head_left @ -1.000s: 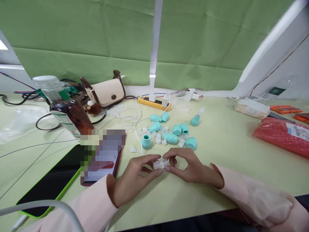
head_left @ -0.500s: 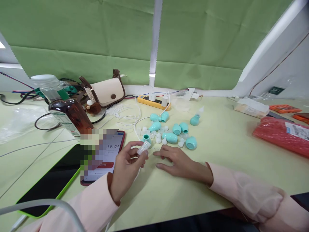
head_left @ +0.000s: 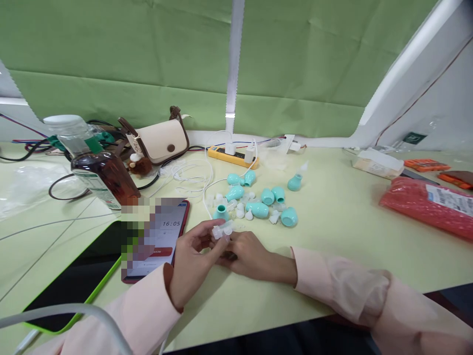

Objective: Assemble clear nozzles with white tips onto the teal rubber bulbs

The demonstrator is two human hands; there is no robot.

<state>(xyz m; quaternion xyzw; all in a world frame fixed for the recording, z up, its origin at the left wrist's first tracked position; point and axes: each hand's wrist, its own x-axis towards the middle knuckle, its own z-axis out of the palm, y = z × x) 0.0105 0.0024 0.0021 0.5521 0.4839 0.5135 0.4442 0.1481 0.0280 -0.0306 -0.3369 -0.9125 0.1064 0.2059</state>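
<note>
From where I stood, the clear plastic piece [head_left: 221, 230] was located just below the centre of the frame, raised in front of the table [head_left: 332, 207]. Its long axis ran nearly level, its right end tilted slightly up. The left hand [head_left: 192, 261] was the nearer one: its thumb and fingers were closed on the piece, which sat at their tips. The right hand [head_left: 251, 255] was positioned immediately right and below, fingers curled and partly hidden behind the left thumb; whether they gripped anything, I could not tell. An upright turquoise bulb [head_left: 220, 214], mouth upward, stood directly above the piece in the frame. Further turquoise bulbs [head_left: 257, 210] lay right of it. A red-edged phone [head_left: 172, 241] lay left of the left hand.
</note>
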